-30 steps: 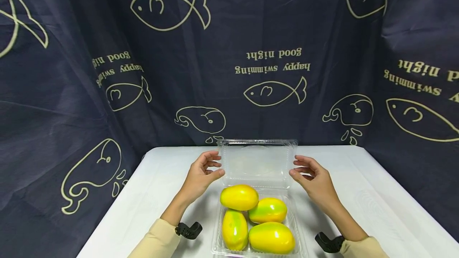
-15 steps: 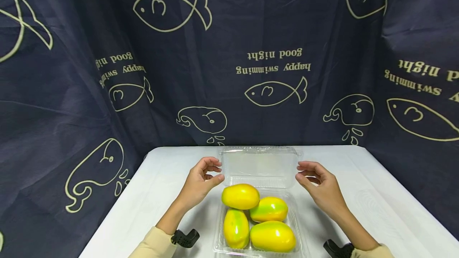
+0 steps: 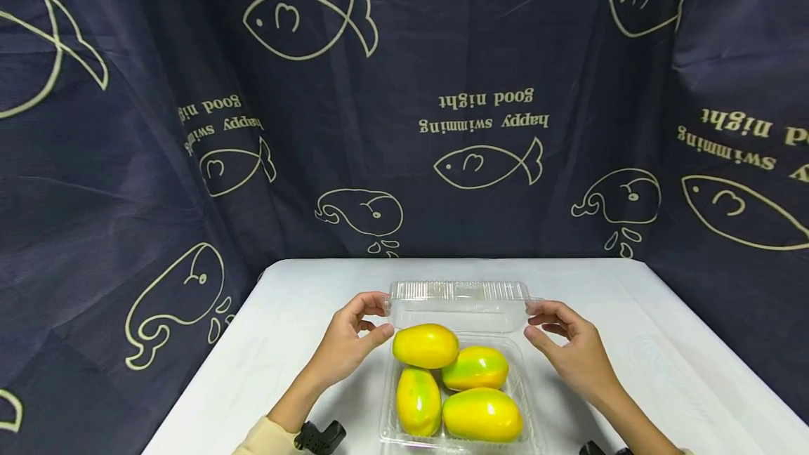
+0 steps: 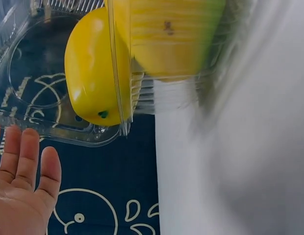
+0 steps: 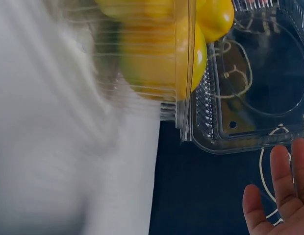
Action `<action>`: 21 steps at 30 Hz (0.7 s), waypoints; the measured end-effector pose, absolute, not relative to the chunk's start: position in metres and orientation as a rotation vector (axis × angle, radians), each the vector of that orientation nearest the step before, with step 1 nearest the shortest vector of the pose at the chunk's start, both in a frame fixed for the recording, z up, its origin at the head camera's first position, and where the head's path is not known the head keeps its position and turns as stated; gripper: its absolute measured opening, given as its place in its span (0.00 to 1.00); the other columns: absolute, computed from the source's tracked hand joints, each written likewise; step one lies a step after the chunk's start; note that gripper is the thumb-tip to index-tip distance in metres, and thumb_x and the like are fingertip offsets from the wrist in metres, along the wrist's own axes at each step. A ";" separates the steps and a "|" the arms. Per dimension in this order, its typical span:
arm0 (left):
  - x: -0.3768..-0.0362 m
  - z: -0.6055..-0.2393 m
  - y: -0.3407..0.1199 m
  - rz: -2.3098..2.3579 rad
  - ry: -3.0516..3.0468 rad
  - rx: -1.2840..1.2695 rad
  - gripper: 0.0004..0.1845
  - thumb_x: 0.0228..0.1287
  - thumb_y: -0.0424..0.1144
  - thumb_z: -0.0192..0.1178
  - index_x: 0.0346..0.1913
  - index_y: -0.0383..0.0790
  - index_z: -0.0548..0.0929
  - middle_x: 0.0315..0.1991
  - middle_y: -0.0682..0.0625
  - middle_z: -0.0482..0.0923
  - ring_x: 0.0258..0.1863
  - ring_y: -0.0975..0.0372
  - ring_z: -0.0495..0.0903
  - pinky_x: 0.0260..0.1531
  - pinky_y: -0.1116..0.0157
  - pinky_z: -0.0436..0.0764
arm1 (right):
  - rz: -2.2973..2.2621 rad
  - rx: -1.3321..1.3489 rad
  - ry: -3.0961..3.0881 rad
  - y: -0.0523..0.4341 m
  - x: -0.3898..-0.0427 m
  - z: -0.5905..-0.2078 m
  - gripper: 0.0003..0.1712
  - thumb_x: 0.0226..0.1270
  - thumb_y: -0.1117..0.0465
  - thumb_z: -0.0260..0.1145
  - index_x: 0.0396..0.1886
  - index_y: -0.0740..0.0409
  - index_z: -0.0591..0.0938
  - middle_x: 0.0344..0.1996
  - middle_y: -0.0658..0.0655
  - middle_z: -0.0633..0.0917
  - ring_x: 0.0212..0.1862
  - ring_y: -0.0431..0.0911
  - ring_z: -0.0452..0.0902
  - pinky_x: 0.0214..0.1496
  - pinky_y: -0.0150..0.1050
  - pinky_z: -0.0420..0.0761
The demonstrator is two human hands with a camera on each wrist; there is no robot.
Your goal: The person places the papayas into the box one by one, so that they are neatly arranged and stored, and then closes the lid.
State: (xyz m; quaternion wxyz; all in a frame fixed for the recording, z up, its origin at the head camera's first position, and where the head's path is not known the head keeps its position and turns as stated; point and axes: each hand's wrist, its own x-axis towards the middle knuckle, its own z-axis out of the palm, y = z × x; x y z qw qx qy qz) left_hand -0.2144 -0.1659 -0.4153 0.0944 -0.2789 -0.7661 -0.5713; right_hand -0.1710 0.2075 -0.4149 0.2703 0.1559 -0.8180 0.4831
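A clear plastic clamshell box (image 3: 527,409) holds several glossy yellow-green, mango-like fruits (image 3: 483,415); one of these fruits (image 3: 425,346) sits higher at the back left. Its hinged lid (image 3: 458,316) stands raised behind them, tilted toward me. At the lid's left edge is my left hand (image 3: 350,339), thumb apart from the fingers. My right hand (image 3: 571,350) is at the opposite edge, its upper fingers by the rim corner. Both wrist views show extended fingers at the lid rim, the left hand (image 4: 27,183) and the right hand (image 5: 284,196) not curling round it.
The box stands on a white-covered table (image 3: 303,314). A dark blue curtain (image 3: 404,104) with fish and whale drawings hangs behind and on both sides. A black wrist device (image 3: 321,437) is strapped above the left hand.
The lid has come down from nearly upright, its top edge lowering and tilting toward me. Both hands have moved down with it. The fruits stay in place in the box.
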 end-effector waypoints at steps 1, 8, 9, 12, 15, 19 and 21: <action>-0.213 -0.416 -0.167 -1.691 -2.270 -0.840 0.21 0.65 0.37 0.67 0.59 0.46 0.77 0.53 0.44 0.79 0.52 0.57 0.78 0.47 0.66 0.79 | 1.305 0.432 -2.199 0.208 -0.169 -0.415 0.17 0.63 0.66 0.72 0.51 0.54 0.83 0.43 0.42 0.85 0.44 0.37 0.82 0.51 0.24 0.77; -0.201 -0.421 -0.173 -1.655 -2.217 -0.982 0.20 0.71 0.45 0.62 0.60 0.41 0.76 0.55 0.43 0.79 0.54 0.59 0.78 0.49 0.65 0.79 | 1.367 0.580 -2.173 0.211 -0.155 -0.417 0.12 0.76 0.62 0.59 0.54 0.60 0.81 0.43 0.43 0.86 0.46 0.36 0.82 0.50 0.24 0.76; -0.199 -0.421 -0.174 -1.652 -2.216 -0.987 0.20 0.72 0.47 0.61 0.60 0.40 0.76 0.55 0.42 0.79 0.54 0.59 0.78 0.50 0.64 0.79 | 1.378 0.596 -2.172 0.212 -0.154 -0.419 0.13 0.78 0.61 0.56 0.54 0.60 0.81 0.44 0.44 0.86 0.47 0.37 0.82 0.51 0.23 0.75; -0.195 -0.422 -0.174 -1.649 -2.232 -0.978 0.19 0.74 0.48 0.58 0.59 0.41 0.77 0.54 0.42 0.80 0.55 0.59 0.79 0.52 0.63 0.78 | 1.410 0.638 -2.160 0.214 -0.150 -0.423 0.15 0.81 0.62 0.50 0.54 0.63 0.80 0.46 0.47 0.86 0.48 0.37 0.81 0.54 0.22 0.75; -0.190 -0.424 -0.174 -1.661 -2.260 -0.957 0.15 0.77 0.47 0.53 0.58 0.44 0.77 0.54 0.42 0.79 0.55 0.61 0.78 0.53 0.63 0.77 | 1.421 0.638 -2.156 0.215 -0.146 -0.428 0.16 0.82 0.63 0.47 0.53 0.64 0.80 0.46 0.48 0.86 0.49 0.35 0.81 0.54 0.22 0.75; -0.185 -0.426 -0.174 -1.668 -2.289 -0.941 0.14 0.80 0.45 0.48 0.57 0.45 0.77 0.54 0.42 0.79 0.56 0.60 0.77 0.53 0.64 0.78 | 1.438 0.594 -2.168 0.214 -0.141 -0.432 0.15 0.80 0.67 0.48 0.53 0.64 0.81 0.46 0.45 0.86 0.50 0.33 0.80 0.54 0.21 0.75; -0.184 -0.427 -0.174 -1.639 -2.288 -0.943 0.13 0.79 0.45 0.49 0.56 0.46 0.78 0.54 0.45 0.79 0.56 0.59 0.77 0.52 0.64 0.78 | 1.435 0.565 -2.185 0.214 -0.140 -0.433 0.14 0.78 0.68 0.50 0.53 0.63 0.81 0.46 0.43 0.86 0.49 0.32 0.80 0.53 0.21 0.76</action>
